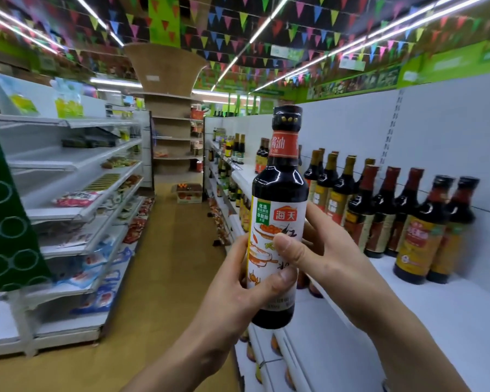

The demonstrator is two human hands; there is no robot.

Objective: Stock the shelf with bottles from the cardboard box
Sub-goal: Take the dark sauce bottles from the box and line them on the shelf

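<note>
Fingers (285, 278): both sets clamped on one item. The thumbs lie across the front of its label. The other fingers wrap behind it, mostly out of my sight. My left hand (238, 290) grips the lower body and my right hand (331, 256) grips just above it.

Item 1. Long white metal shelf (450, 321), right of the aisle. Bare deck shows nearest me. Hazard, as I judge it: a base set down partly over the front edge would tip outward into the aisle.

Item 2. Row of dark glass sauce bottles with red and yellow labels (379, 210). They stand upright on that shelf, close together, near the back panel. Hazard: bringing the held item in too wide or too fast could clip the nearest one. Packed this tightly, one toppling would likely take its neighbours.

Item 3. Open printed cardboard box (188, 192), on the floor at the far end of the aisle. I cannot tell whether it is the stock box.

Item 4. Tall dark glass soy-sauce bottle with a white paper label and black cap (279, 190). It is upright in the air between both hands, beside the shelf front and not yet on it. Hazard: the glass and label look smooth. Releasing one hand before the other has full hold could let it slide, and a drop to the floor would probably break it.
</note>
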